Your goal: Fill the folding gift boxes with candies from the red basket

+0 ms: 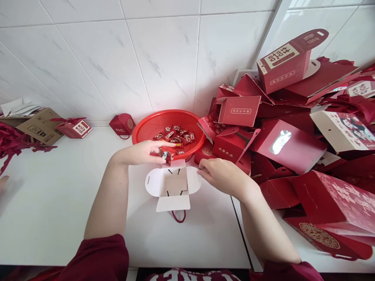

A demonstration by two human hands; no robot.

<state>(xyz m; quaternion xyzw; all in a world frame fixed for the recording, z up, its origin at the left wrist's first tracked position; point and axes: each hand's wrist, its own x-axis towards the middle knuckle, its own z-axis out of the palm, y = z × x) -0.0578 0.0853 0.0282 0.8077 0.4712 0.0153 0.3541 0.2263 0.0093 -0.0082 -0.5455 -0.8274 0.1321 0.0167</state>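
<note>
An open gift box (173,203) stands on the white table with its white flaps folded outward and a dark red cord handle (179,221) at its near side. My left hand (148,152) is closed around a few wrapped candies (166,157), above the box's far flap and by the near rim of the basket. With its fingers curled, my right hand (218,173) pinches the edge of the box's right flap (193,179). The red plastic basket (143,127) behind holds several red-wrapped candies (178,136).
Many red gift boxes (288,144) are heaped on the right, up against the tiled wall. Two small closed boxes, one a dark red box (122,125), stand left of the basket. A cardboard carton (41,127) and dark red ribbons (16,142) lie at far left. Part of another person's hand (3,183) shows at the left edge.
</note>
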